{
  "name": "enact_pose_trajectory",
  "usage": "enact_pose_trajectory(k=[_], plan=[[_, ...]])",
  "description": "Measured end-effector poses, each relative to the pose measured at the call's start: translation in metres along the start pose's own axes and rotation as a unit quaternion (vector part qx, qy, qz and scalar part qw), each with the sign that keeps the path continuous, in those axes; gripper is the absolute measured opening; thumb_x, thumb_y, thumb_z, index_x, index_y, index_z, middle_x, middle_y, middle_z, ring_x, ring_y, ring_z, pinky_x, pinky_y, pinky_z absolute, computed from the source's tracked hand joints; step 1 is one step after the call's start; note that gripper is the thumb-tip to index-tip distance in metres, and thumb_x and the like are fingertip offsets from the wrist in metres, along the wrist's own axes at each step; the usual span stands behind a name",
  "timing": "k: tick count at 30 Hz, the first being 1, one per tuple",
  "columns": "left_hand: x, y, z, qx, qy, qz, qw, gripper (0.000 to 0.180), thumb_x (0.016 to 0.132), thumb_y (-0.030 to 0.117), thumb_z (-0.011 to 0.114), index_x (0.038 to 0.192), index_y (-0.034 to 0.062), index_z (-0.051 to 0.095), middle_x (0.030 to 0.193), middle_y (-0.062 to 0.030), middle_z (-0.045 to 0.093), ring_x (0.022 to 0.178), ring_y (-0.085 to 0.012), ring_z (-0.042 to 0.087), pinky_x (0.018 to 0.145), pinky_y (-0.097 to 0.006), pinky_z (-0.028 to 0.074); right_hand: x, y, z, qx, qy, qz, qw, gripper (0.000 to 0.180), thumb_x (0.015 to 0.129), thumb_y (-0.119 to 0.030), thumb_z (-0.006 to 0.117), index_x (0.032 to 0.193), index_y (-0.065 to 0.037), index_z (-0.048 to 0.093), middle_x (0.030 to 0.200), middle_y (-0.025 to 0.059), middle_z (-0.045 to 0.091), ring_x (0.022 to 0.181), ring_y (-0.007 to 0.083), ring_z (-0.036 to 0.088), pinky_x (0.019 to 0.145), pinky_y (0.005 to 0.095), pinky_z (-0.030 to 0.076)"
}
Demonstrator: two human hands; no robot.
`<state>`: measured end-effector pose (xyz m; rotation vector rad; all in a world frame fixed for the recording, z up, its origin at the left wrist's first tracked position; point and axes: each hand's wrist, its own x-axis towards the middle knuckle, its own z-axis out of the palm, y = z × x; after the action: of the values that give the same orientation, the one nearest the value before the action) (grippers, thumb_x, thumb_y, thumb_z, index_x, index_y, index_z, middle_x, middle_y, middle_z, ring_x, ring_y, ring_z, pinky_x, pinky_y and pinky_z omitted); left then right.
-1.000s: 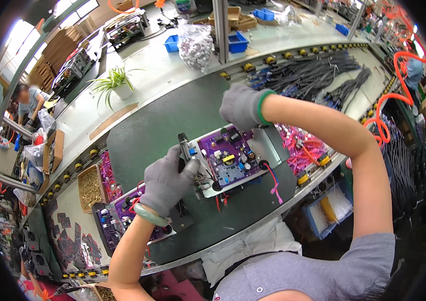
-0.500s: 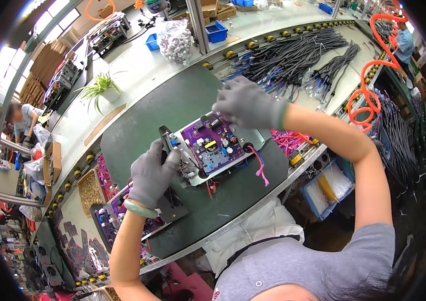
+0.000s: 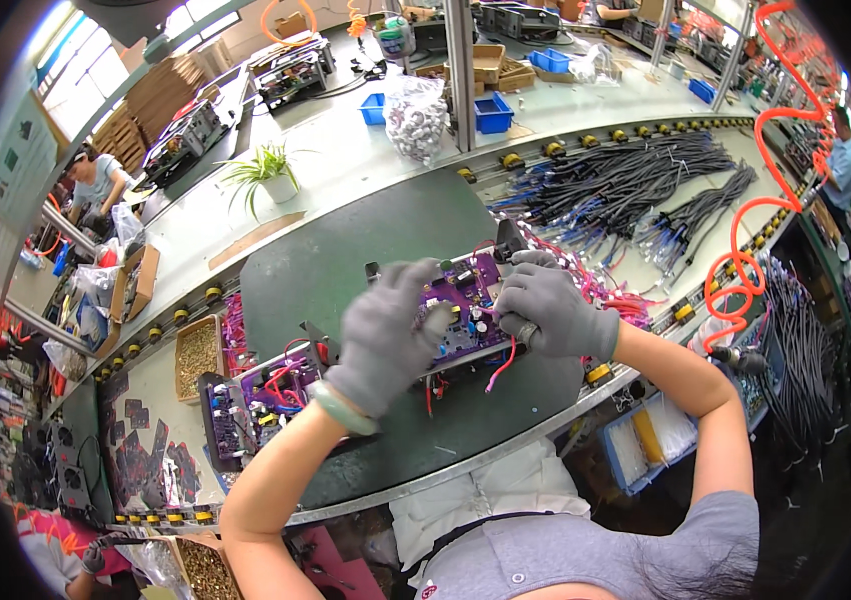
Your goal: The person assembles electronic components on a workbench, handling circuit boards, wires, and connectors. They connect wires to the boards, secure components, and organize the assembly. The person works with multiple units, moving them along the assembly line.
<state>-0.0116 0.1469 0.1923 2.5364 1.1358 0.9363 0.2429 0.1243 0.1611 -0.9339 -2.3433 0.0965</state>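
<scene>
A purple circuit board (image 3: 466, 295) in a pale metal tray lies on the dark green mat (image 3: 345, 250). My left hand (image 3: 390, 335), in a grey glove and smeared by motion, is over the board's left part and hides it. My right hand (image 3: 557, 308), also gloved, is at the right end with fingers curled; whatever they grip is hidden. A black upright piece (image 3: 510, 236) stands just beyond those fingers. A pink-tipped wire (image 3: 501, 368) hangs from the tray's near side. Left of my left hand sits a second purple board assembly (image 3: 270, 395) with red wires.
Bundles of black cables (image 3: 605, 180) lie on the conveyor at the far right. An orange coiled hose (image 3: 745, 260) hangs at the right, with a dark tool (image 3: 740, 358) below it. A box of small brass-coloured parts (image 3: 199, 355) is at the left. A potted plant (image 3: 280, 187) stands beyond the mat.
My left hand has moved from the tray's left end to over the board. My right hand has come down to its right end. The second assembly is more exposed, and the whole view has shifted.
</scene>
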Motion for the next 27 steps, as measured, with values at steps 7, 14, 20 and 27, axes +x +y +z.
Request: enact_pose_trajectory(k=[7,14,20,27], plan=[[0.016,0.028,0.031,0.2,-0.036,0.201,0.958,0.014,0.081,0.018,0.065,0.092,0.0108,0.063,0.079,-0.004,0.056,0.07,-0.02,0.063,0.061,-0.035,0.05,0.001,-0.002,0.005,0.058,0.082,0.009,0.995,0.016,0.073,-0.012,0.072,0.085,-0.008,0.061,0.082,0.0087,0.064,0.085,0.0314,0.064,0.103,0.0488,0.043],[0.024,0.031,0.029,0.262,-0.019,0.21,0.942,0.011,0.079,0.018,0.066,0.08,0.0106,0.058,0.074,-0.0044,0.055,0.068,-0.021,0.062,0.059,-0.035,0.049,-0.006,-0.001,0.018,0.009,0.092,0.037,0.995,0.013,0.079,-0.016,0.073,0.087,-0.008,0.065,0.081,0.0076,0.066,0.086,0.0296,0.065,0.105,0.0475,0.041],[-0.007,0.039,0.077,-0.071,0.103,-0.079,0.989,0.016,0.092,0.019,0.067,0.09,0.0036,0.063,0.081,-0.0116,0.066,0.074,-0.0296,0.067,0.064,-0.038,0.052,-0.007,-0.004,0.021,0.107,0.177,0.088,0.974,0.01,0.084,-0.014,0.071,0.087,-0.005,0.068,0.082,0.0096,0.07,0.078,0.0303,0.067,0.107,0.0481,0.041],[-0.024,0.042,0.073,-0.129,0.139,-0.13,0.973,0.02,0.092,0.022,0.066,0.102,0.0052,0.065,0.095,-0.0127,0.066,0.081,-0.031,0.065,0.074,-0.042,0.05,0.011,-0.01,0.0,-0.006,0.071,0.061,0.996,0.008,0.078,-0.012,0.068,0.073,-0.009,0.062,0.069,0.0078,0.063,0.073,0.0292,0.065,0.101,0.0436,0.044]])
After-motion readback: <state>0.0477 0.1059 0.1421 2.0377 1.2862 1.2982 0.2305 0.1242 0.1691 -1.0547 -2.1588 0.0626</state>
